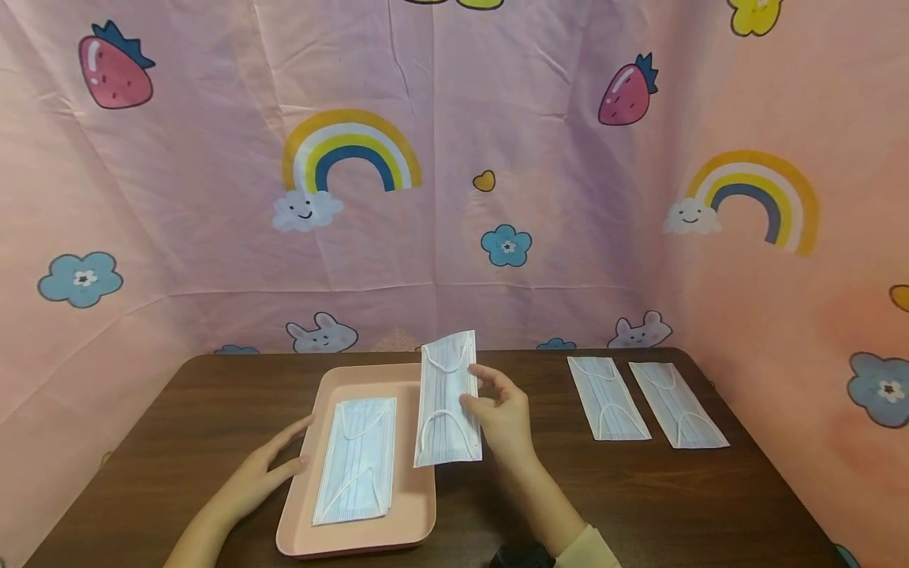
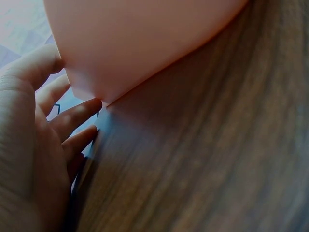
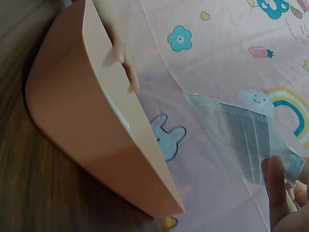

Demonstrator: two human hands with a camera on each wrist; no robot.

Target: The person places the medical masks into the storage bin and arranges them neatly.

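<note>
My right hand (image 1: 506,414) pinches a light blue face mask (image 1: 447,398) by its right edge, holding it up over the right side of a pink tray (image 1: 424,497). In the right wrist view the mask (image 3: 236,135) hangs from between thumb and fingers, apart from the tray wall. My left hand (image 1: 259,477) touches the tray's left rim with its fingers spread; the left wrist view shows the fingertips against the tray's side (image 2: 140,38). Inside the tray lies a stack of face masks (image 1: 357,457), ear loops on top.
Two more face masks, one (image 1: 609,398) beside another (image 1: 678,405), lie flat at the right of the dark wooden table (image 1: 639,505). A patterned pink cloth (image 1: 461,102) stands behind and on both sides. A black object (image 1: 521,554) sits by the right forearm.
</note>
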